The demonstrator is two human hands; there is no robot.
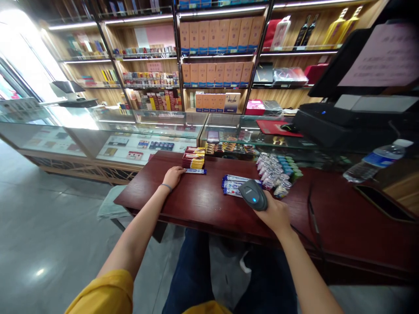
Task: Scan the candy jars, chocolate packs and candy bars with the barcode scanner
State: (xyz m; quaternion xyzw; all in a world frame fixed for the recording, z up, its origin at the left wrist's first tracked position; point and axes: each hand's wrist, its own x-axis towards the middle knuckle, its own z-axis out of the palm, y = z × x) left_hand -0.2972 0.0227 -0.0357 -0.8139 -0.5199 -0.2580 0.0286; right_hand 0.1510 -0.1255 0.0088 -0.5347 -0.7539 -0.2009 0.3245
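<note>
My left hand (173, 175) has its fingers closed on the left end of a slim blue packet (197, 172) lying on the dark red-brown table. Just behind that packet stand stacks of red and yellow packets (194, 158). A dark grey barcode scanner (254, 195) with a lit blue light is gripped in my right hand (274, 213). Partly hidden under the scanner's head lie several blue and white packets (233, 185). Right behind my right hand are rows of small wrapped items (273, 172) in white, pink, blue and green.
A black cable (312, 213) crosses the table (203, 200) on the right. Beyond it are a plastic water bottle (376, 160), a dark phone (384, 203) and a black monitor (347, 61). Glass display counters (147, 126) run behind the table, and a stool (113, 203) stands at its left.
</note>
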